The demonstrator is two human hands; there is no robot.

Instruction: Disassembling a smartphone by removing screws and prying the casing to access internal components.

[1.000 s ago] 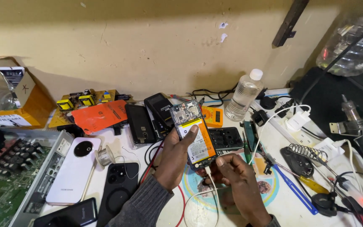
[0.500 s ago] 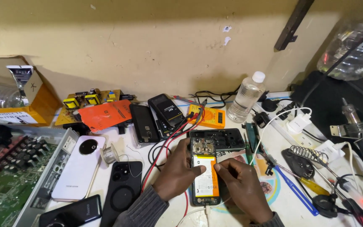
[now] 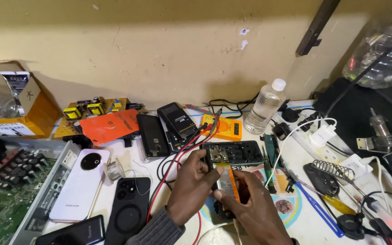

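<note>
Hands met over an opened phone (image 3: 229, 181) low in the middle of the cluttered surface (image 3: 296, 213). The left hand (image 3: 191, 183) curled its fingers around the phone's left edge, thumb and fingertips pressed against the frame near the top. The right hand (image 3: 250, 204) came in from below, its thumb and forefinger pinched on the lower part of the phone, over the orange-labelled battery (image 3: 229, 183). The phone lay with its back off and its insides up, resting on or just above the surface; which of the two could not be told.

Just above the hands lay a black phone frame (image 3: 239, 152), touching or nearly touching the held phone's top end. Red and black leads (image 3: 178, 156) ran from a yellow meter (image 3: 225, 127) down past the left wrist. A clear bottle (image 3: 264, 106) with a white cap stood upright to the right of the meter, near the wall.

To the left lay a white phone (image 3: 78, 186) face down, a black phone (image 3: 130, 208) beside it, and two more dark phones (image 3: 153, 134) further back next to an orange case (image 3: 110, 126). A grey circuit chassis (image 3: 19, 199) filled the left edge. On the right sat a white charger (image 3: 323, 135), a coiled iron stand (image 3: 334, 170) and a blue tool (image 3: 318, 211).
</note>
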